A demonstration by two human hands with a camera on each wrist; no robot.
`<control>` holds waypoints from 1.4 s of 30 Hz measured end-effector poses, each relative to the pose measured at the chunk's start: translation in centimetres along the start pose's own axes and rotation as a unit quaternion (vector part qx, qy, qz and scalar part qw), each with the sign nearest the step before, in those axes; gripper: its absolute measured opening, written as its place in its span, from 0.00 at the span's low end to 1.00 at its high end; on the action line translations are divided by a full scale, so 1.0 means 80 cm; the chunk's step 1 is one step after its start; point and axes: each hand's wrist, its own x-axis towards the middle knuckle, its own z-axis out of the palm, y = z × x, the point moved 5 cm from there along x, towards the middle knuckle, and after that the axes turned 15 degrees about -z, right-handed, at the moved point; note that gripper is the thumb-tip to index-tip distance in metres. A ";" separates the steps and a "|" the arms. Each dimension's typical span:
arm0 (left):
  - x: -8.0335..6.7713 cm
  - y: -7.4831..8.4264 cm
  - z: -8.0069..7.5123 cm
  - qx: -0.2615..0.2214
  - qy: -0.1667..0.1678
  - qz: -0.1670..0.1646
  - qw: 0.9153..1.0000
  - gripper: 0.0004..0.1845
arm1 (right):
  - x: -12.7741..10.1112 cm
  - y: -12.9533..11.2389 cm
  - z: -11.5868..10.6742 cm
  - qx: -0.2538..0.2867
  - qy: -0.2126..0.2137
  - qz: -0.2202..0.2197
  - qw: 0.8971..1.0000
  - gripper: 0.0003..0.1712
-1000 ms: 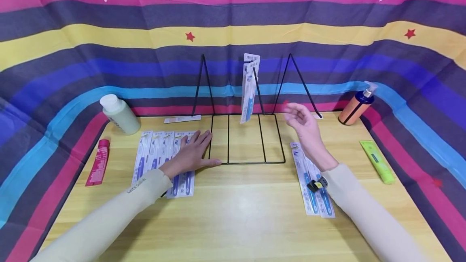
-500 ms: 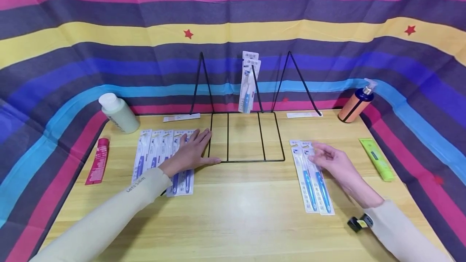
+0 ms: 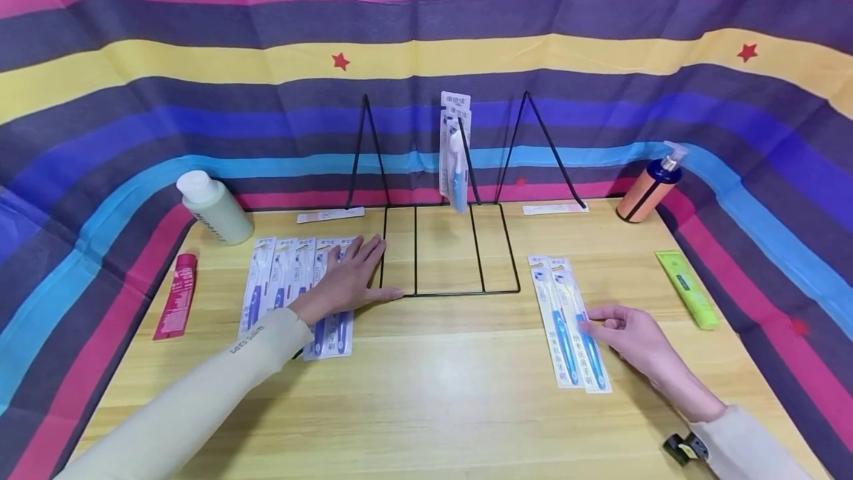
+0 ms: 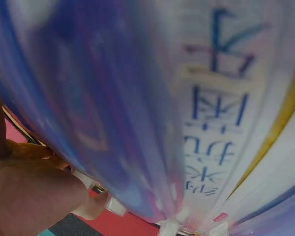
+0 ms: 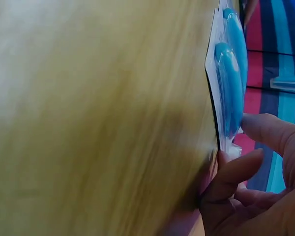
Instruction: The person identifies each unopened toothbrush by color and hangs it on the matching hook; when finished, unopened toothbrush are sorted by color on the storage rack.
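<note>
My left hand (image 3: 349,276) lies with fingers extended over the left side of the black wire rack (image 3: 466,293) and the packaged purple toothbrushes (image 3: 256,295), which lie in a row. Purple packaging fills the left wrist view. On the right lie two packaged blue toothbrushes (image 3: 556,328), side by side. My right hand (image 3: 629,335) pinches the outer edge of the right-hand blue toothbrush pack (image 3: 593,354) between thumb and fingers; the right wrist view shows the thumb (image 5: 265,129) on its blister. More packaged toothbrushes (image 3: 456,154) hang from the rack's middle prong.
At left stand a pale green bottle (image 3: 220,210) and a lying pink tube (image 3: 177,298). On the right are an orange pump bottle (image 3: 648,191) and a green tube (image 3: 688,291). Flat white strips (image 3: 331,215) lie by the rack's feet. A striped cloth (image 3: 266,124) closes off the back.
My right hand has come down from beside the hanging packs to the right-hand blue toothbrush, then slid toward me along its edge. The hanging packs have swung slightly. My left hand stays put.
</note>
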 end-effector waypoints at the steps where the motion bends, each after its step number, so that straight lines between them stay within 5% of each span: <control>1: 0.000 -0.001 0.000 0.000 -0.001 -0.001 1.000 0.59 | 0.000 -0.001 0.000 -0.009 0.001 0.000 1.000 0.31; 10: -0.003 -0.003 0.003 -0.004 -0.001 -0.004 1.000 0.59 | -0.007 -0.008 0.000 -0.025 0.025 -0.023 0.999 0.32; 17: -0.003 -0.003 0.006 -0.001 0.001 -0.005 1.000 0.60 | -0.013 -0.010 0.005 0.108 0.056 -0.040 0.992 0.30; 24: -0.002 -0.004 0.001 0.009 -0.002 -0.011 1.000 0.60 | -0.010 -0.044 0.034 0.312 0.085 -0.075 0.943 0.20; 32: 0.001 -0.001 -0.003 0.011 -0.006 -0.006 1.000 0.60 | 0.001 -0.093 0.073 0.351 0.045 -0.163 0.921 0.21; 42: 0.001 -0.001 0.000 0.012 -0.004 -0.004 1.000 0.60 | 0.038 -0.181 0.080 0.433 0.063 -0.322 0.839 0.23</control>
